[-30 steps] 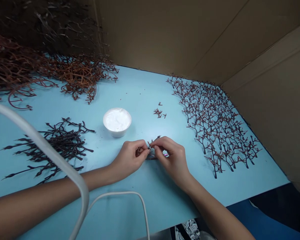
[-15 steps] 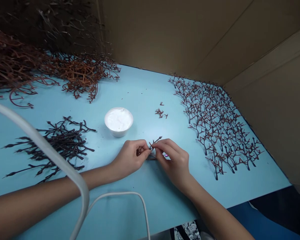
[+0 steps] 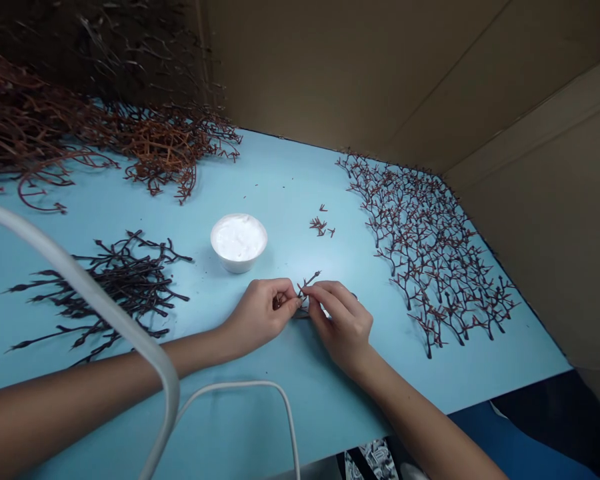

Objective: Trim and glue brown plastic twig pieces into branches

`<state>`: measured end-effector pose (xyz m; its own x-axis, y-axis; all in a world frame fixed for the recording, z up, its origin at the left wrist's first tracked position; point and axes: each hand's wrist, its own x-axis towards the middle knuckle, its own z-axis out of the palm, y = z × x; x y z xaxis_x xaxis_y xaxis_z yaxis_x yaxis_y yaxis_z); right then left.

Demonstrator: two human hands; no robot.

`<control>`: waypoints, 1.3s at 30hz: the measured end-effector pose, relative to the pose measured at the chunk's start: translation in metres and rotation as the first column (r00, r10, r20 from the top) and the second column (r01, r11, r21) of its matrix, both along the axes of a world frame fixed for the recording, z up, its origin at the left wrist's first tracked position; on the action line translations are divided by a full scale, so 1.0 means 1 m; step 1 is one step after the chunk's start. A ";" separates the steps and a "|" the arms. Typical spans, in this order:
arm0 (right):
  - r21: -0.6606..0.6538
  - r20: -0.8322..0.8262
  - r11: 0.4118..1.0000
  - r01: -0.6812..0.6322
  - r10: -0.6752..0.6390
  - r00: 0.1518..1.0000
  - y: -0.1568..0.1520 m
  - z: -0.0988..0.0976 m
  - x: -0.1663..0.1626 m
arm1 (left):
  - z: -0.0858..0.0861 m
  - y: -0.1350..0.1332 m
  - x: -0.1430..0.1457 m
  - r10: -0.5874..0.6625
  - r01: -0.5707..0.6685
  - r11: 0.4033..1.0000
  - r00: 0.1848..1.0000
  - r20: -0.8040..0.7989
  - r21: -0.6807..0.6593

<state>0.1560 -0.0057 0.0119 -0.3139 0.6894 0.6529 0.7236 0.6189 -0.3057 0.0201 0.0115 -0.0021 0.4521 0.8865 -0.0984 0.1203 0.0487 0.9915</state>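
Both my hands meet at the middle of the light blue table, holding a small dark branched twig of plastic-looking material. My left hand pinches its lower end with curled fingers. My right hand holds it from the other side between thumb and fingers. A pale bit shows under the twig, mostly hidden by my fingers. Just beyond my left hand stands a white bowl filled with white paste, not touching either hand.
Several tiny twig pieces lie beyond my hands. Dark branched twigs are spread in a mesh at right, dark stems lie at left, and tangled reddish-brown branches heap at back left. Cardboard walls enclose the back; a white cable crosses the left foreground.
My right hand has shifted slightly left and closer to my left hand, now covering a small pink-tinted spot. The view has drifted a little. The twig stays held between both hands.
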 end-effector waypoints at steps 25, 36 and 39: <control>-0.399 -0.451 0.917 0.003 -0.199 0.870 0.002 0.009 0.002 | 0.004 0.002 0.001 0.031 -0.030 0.999 0.999 -0.021 0.041; -0.604 -0.688 0.765 -0.224 -0.359 0.630 0.005 0.014 0.002 | 0.005 -0.008 0.002 0.187 -0.105 0.927 0.962 -0.201 0.359; -0.598 -0.719 0.769 -0.226 -0.391 0.575 0.008 0.014 0.005 | 0.005 -0.008 0.002 0.212 -0.117 0.925 0.949 -0.234 0.363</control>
